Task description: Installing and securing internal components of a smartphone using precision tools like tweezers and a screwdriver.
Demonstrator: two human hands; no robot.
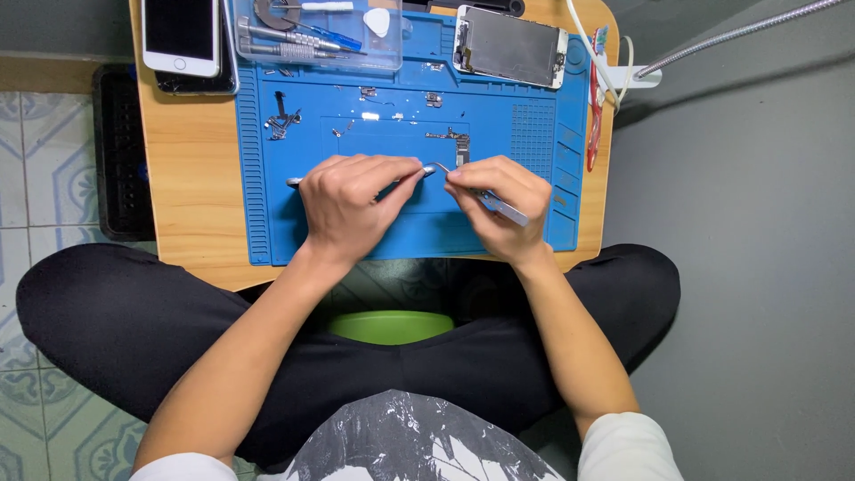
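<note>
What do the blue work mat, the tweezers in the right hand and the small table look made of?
Blue mat: likely silicone or rubber, matte, with moulded ridges and compartments. Tweezers in the right hand: metal, going by the bright silver sheen. Table: wood or wood-look laminate, pale grain, smooth finish.

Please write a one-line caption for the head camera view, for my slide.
Seated cross-legged, a person's left hand and right hand work metal tweezers over a blue repair mat.
</note>
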